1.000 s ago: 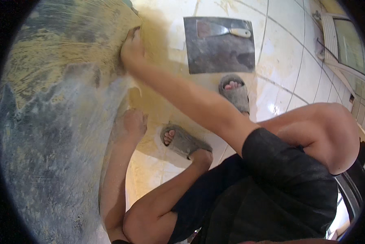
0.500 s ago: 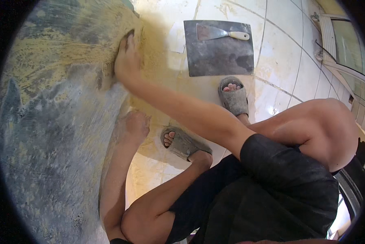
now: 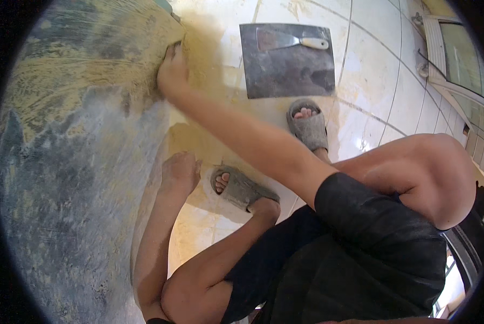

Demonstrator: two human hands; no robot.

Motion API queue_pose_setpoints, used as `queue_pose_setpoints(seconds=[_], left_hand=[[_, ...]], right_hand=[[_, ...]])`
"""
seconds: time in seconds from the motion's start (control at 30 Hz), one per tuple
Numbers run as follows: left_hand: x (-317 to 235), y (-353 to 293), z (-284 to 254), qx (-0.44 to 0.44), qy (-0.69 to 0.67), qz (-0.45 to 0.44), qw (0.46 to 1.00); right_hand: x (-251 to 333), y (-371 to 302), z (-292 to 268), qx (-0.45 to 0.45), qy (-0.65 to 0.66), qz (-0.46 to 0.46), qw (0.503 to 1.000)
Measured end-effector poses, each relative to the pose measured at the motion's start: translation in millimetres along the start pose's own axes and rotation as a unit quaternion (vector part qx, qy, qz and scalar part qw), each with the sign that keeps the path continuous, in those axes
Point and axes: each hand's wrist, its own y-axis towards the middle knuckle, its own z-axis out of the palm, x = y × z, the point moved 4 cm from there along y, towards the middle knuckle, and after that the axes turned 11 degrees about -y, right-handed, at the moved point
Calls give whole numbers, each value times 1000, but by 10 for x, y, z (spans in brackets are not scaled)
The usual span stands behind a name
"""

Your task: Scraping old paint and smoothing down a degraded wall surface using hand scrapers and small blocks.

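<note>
A broad surface (image 3: 80, 178), mottled grey-green with scuffed yellowish dust, fills the left side. My right hand (image 3: 173, 73) reaches across to its far edge, with bent fingers pressed against it. Something dark shows at those fingertips, too small and shaded to name. Nearer me, my left hand (image 3: 181, 171) is closed beside the same edge, its fingers curled in; whatever it may hold is hidden. A putty knife (image 3: 291, 40) with a pale handle lies on a dark, roughly square sheet (image 3: 290, 73) on the floor.
White floor tiles (image 3: 371, 65), stained with yellow dust, spread beyond the surface. My feet in grey slippers (image 3: 309, 129) stand between the dark sheet and my bent knees. A white-framed glass panel (image 3: 460, 59) stands at the far right.
My right hand has shifted slightly right along the surface's far edge, its fingers more bent. My left hand has moved a little nearer me. The view has tilted slightly.
</note>
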Motion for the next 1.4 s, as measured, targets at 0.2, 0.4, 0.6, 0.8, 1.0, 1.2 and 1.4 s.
queue_pose_setpoints(seconds=[0.2,0.4,0.6,0.8,1.0,1.2,1.4], left_hand=[[-100,-40,-39,-37,-24,45,998],[-48,45,-30,6,3,-12,1000],[-100,12,22,25,40,-4,999],[-44,-101,81,-5,13,14,1000],[62,-134,228,19,4,-20,1000],[114,-43,147,-71,-89,-28,993],[233,47,36,-171,-363,-74,913]], right_hand=[[-276,-51,177,-112,-114,-196,967],[-317,347,140,-68,-124,-86,986],[-318,-194,0,1,-191,-113,975],[-615,1281,-543,112,-10,0,994],[-320,922,-1045,358,267,-11,895],[-467,725,-958,354,211,20,911],[-674,581,-835,450,54,45,890]])
